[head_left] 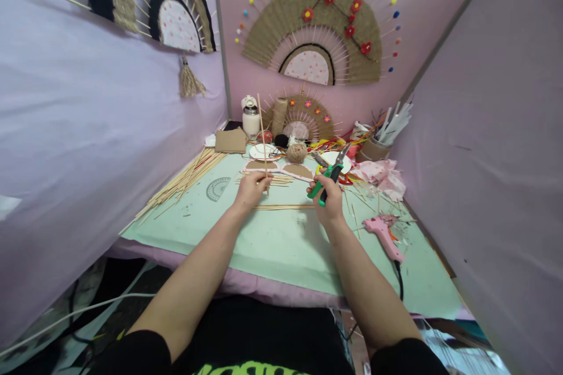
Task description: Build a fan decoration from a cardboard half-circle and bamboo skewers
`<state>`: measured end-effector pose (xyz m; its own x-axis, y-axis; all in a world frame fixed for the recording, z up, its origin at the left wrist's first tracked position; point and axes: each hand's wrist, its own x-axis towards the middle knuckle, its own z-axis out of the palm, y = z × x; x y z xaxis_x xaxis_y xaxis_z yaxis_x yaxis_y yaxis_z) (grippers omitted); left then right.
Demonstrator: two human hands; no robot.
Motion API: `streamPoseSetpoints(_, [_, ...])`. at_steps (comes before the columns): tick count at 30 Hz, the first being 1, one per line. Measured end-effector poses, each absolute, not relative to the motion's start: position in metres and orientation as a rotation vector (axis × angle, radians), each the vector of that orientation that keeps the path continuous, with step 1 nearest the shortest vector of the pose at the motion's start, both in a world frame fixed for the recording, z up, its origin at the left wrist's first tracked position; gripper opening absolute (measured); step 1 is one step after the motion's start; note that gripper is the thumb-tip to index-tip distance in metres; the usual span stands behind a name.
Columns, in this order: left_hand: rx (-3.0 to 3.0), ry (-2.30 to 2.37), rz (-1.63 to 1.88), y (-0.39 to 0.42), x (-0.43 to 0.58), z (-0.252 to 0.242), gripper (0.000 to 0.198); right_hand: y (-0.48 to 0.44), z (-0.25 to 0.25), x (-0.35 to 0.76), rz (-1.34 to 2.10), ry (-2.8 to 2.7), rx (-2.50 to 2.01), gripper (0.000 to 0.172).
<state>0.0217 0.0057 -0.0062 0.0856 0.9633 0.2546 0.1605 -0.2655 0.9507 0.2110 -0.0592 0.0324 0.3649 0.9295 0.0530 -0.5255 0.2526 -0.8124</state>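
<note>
Head view: stick held upright, cutters gripped beside it

A thin wooden stick [262, 129] was held upright by the left hand [253, 187], pinched near its lower end between fingertips closed tightly around it. Its foot was set on the green mat [281, 246], and its top reached up in front of the white jar [251, 119]. The green-handled cutters [329, 179] were gripped in the right hand [332, 199], with the fingers wrapped fully round the handles and the blades pointed up and away from the person. Whether the blades were parted could not be told. The two hands were kept near each other but apart, with the stick left of the cutters and not touched by them. A row of cut sticks [284, 207] was laid flat on the mat, between the hands and just in front of them. A long bundle of sticks [185, 181] was spread along the mat's left edge, and a printed protractor [217, 188] was seen just beside it. A ball of twine [297, 152] was placed behind the hands. A pink glue gun [383, 233] was laid on the mat to the right of the right hand. A woven fan [314, 35] was hung on the pink wall [422, 12] behind.
</note>
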Motion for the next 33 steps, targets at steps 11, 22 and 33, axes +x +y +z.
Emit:
streamPoseSetpoints(11, [1.763, 1.161, 1.303, 0.001, 0.021, -0.006, 0.020, -0.060, 0.031, 0.211, 1.097, -0.597, -0.803, 0.042])
streamPoseSetpoints(22, [1.859, 1.174, 1.285, -0.003, 0.023, 0.000, 0.015, -0.060, 0.031, 0.210, 1.095, -0.623, -0.829, 0.042])
streamPoseSetpoints(33, [1.705, 1.183, 1.255, -0.006, 0.025, -0.003, 0.016, -0.060, 0.030, 0.209, 1.128, -0.656, -0.842, 0.044])
